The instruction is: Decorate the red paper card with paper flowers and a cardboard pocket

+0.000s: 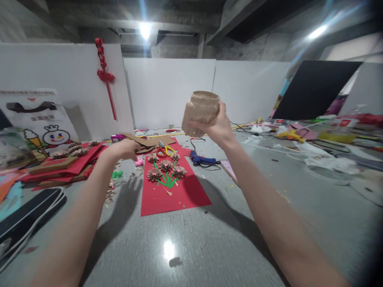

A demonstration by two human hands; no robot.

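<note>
The person's left hand (129,150) and right hand (218,126) are bare. The left forearm (95,195) and right forearm (261,197) are bare too, slim and smooth, each narrowing to a slender wrist; the left fingers look slightly blurred.

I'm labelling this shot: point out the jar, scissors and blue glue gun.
Jar (201,111), head view: side wall.
Scissors (164,148), head view: base of the handles.
Blue glue gun (204,160), head view: plastic body.

2 hands: L hand (129,149) + R hand (220,130). 1 jar (201,113). 1 pr scissors (169,150). 5 flowers (165,166) on 1 ctr red sheet (176,197). 1 blue glue gun (205,160). 1 black board (318,89), far R. 2 ceiling lights (145,30).
</note>
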